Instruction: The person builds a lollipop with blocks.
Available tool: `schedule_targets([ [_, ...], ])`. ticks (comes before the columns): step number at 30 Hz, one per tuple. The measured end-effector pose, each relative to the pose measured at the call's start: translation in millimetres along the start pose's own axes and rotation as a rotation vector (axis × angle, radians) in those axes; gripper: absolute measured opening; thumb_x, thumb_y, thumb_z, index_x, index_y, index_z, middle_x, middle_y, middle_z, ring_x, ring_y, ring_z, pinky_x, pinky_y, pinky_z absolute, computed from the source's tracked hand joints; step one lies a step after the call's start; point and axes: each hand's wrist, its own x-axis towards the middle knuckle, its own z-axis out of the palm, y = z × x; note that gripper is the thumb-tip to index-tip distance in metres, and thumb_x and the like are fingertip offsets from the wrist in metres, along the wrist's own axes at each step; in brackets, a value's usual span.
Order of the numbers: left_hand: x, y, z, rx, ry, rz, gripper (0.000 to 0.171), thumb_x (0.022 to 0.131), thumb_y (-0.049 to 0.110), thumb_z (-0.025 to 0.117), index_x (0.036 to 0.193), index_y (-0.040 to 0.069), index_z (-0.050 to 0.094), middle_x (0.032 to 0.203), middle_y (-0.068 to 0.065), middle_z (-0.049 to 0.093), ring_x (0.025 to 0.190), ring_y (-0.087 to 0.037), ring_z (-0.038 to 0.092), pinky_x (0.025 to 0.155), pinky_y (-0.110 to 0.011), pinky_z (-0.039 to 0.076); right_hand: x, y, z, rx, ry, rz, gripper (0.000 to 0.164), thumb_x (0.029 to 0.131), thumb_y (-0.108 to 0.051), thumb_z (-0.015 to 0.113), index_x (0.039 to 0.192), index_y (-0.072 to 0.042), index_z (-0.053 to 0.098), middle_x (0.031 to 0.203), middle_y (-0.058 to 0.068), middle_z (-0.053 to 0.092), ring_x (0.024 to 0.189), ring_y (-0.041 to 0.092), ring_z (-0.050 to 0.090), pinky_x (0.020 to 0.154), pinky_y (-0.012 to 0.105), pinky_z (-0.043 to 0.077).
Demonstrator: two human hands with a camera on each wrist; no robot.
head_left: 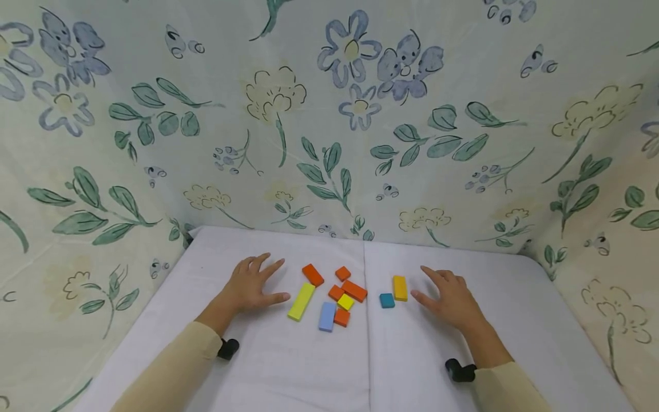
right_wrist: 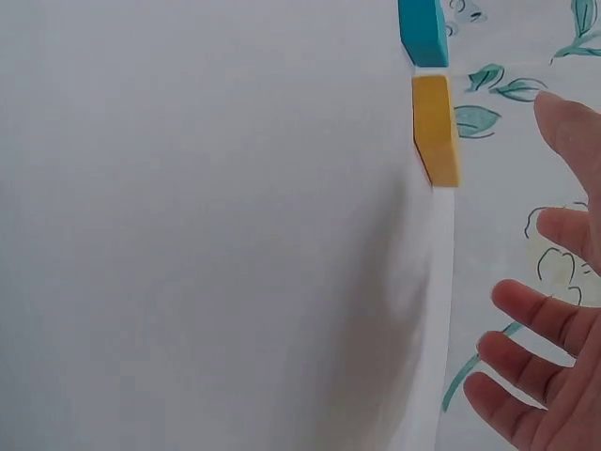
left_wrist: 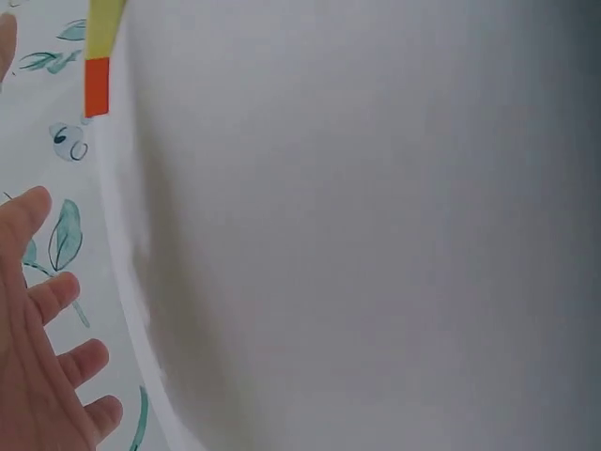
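Note:
My left hand [head_left: 250, 286] hovers with spread fingers just left of a long yellow-green block [head_left: 301, 301] and an orange-red block [head_left: 313, 274]. Nothing is in its grasp. On the other side, my right hand [head_left: 449, 294] has its fingers apart beside an amber block [head_left: 400, 288], also holding nothing. A small teal block [head_left: 387, 300] lies by the amber one. Between the hands are a light blue block [head_left: 326, 317], a yellow square block [head_left: 345, 302], an orange rectangular block [head_left: 354, 290] and several small orange squares [head_left: 342, 273]. The right wrist view shows the amber block [right_wrist: 435, 130] near the fingers.
A white cloth [head_left: 288, 372] covers the table, with a crease running down its middle. Behind and at both sides hangs a floral curtain [head_left: 329, 114]. Each wrist carries a small black camera, the left one [head_left: 229, 349] and the right one [head_left: 460, 371].

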Motion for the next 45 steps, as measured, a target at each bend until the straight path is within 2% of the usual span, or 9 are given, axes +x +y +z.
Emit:
schedule_targets([
  [5, -6.4, 20.1, 5.6, -0.075, -0.010, -0.027, 0.094, 0.080, 0.084, 0.057, 0.159, 0.037, 0.035, 0.161, -0.014, 0.033, 0.143, -0.045, 0.033, 0.115, -0.067, 0.027, -7, -18, 6, 0.087, -0.030, -0.029, 0.076, 0.088, -0.054, 0.074, 0.152, -0.021, 0.048, 0.137, 0.023, 0.053, 0.123, 0.044, 0.050, 0.095, 0.064, 0.051],
  [9, -8.9, 37.6, 9.3, -0.130, -0.034, -0.055, 0.093, 0.080, 0.081, 0.061, 0.158, 0.037, 0.038, 0.149, -0.012, 0.043, 0.131, -0.036, 0.039, 0.109, -0.058, 0.036, -12, -34, 10, 0.182, -0.059, -0.032, 0.071, 0.087, -0.047, 0.078, 0.149, -0.020, 0.053, 0.124, 0.016, 0.059, 0.111, 0.034, 0.056, 0.093, 0.055, 0.055],
  [14, -13.6, 56.8, 15.0, -0.232, -0.070, -0.089, 0.087, 0.081, 0.078, 0.063, 0.155, 0.036, 0.042, 0.140, -0.010, 0.049, 0.122, -0.031, 0.042, 0.102, -0.054, 0.042, -13, -49, 16, 0.239, -0.113, -0.011, 0.069, 0.087, -0.045, 0.079, 0.147, -0.020, 0.056, 0.111, 0.008, 0.060, 0.097, 0.023, 0.056, 0.084, 0.043, 0.054],
  [20, -18.2, 73.1, 23.1, -0.294, -0.071, -0.099, 0.086, 0.083, 0.075, 0.064, 0.155, 0.031, 0.045, 0.135, -0.012, 0.055, 0.113, -0.026, 0.046, 0.093, -0.050, 0.047, -12, -56, 24, 0.280, -0.149, 0.021, 0.064, 0.087, -0.042, 0.079, 0.145, -0.022, 0.058, 0.106, 0.006, 0.062, 0.095, 0.021, 0.056, 0.085, 0.040, 0.055],
  [23, -19.7, 77.7, 27.2, -0.313, -0.037, -0.095, 0.082, 0.085, 0.067, 0.067, 0.153, 0.027, 0.047, 0.127, -0.011, 0.058, 0.104, -0.023, 0.046, 0.088, -0.045, 0.044, -12, -57, 26, 0.307, -0.164, 0.036, 0.060, 0.088, -0.038, 0.079, 0.143, -0.021, 0.060, 0.096, 0.005, 0.060, 0.088, 0.020, 0.054, 0.075, 0.034, 0.049],
  [26, -21.3, 80.5, 30.9, -0.331, 0.005, -0.098, 0.075, 0.087, 0.056, 0.071, 0.151, 0.023, 0.050, 0.108, -0.005, 0.059, 0.095, -0.020, 0.045, 0.084, -0.041, 0.039, -13, -59, 28, 0.334, -0.191, 0.071, 0.057, 0.090, -0.035, 0.078, 0.142, -0.021, 0.060, 0.087, 0.004, 0.055, 0.081, 0.019, 0.051, 0.067, 0.032, 0.041],
  [33, -23.0, 83.5, 38.0, -0.347, 0.051, -0.097, 0.067, 0.091, 0.043, 0.072, 0.149, 0.017, 0.052, 0.072, 0.002, 0.047, 0.084, -0.018, 0.043, 0.080, -0.040, 0.031, -17, -61, 33, 0.358, -0.185, 0.095, 0.048, 0.093, -0.029, 0.074, 0.139, -0.021, 0.061, 0.083, 0.003, 0.055, 0.074, 0.018, 0.050, 0.064, 0.032, 0.039],
  [40, -19.0, 86.7, 42.5, -0.321, 0.063, -0.133, 0.069, 0.091, 0.048, 0.070, 0.150, 0.019, 0.050, 0.066, 0.002, 0.049, 0.073, -0.017, 0.045, 0.077, -0.039, 0.030, -15, -59, 34, 0.371, -0.174, 0.110, 0.044, 0.094, -0.027, 0.073, 0.136, -0.019, 0.063, 0.087, 0.002, 0.059, 0.077, 0.018, 0.052, 0.066, 0.031, 0.040],
  [45, -14.0, 89.8, 42.6, -0.302, 0.063, -0.154, 0.069, 0.089, 0.047, 0.071, 0.149, 0.018, 0.051, 0.077, 0.001, 0.065, 0.076, -0.018, 0.052, 0.079, -0.042, 0.033, -15, -56, 38, 0.400, -0.175, 0.126, 0.044, 0.095, -0.028, 0.072, 0.137, -0.018, 0.063, 0.091, 0.002, 0.060, 0.081, 0.018, 0.053, 0.069, 0.031, 0.041],
])
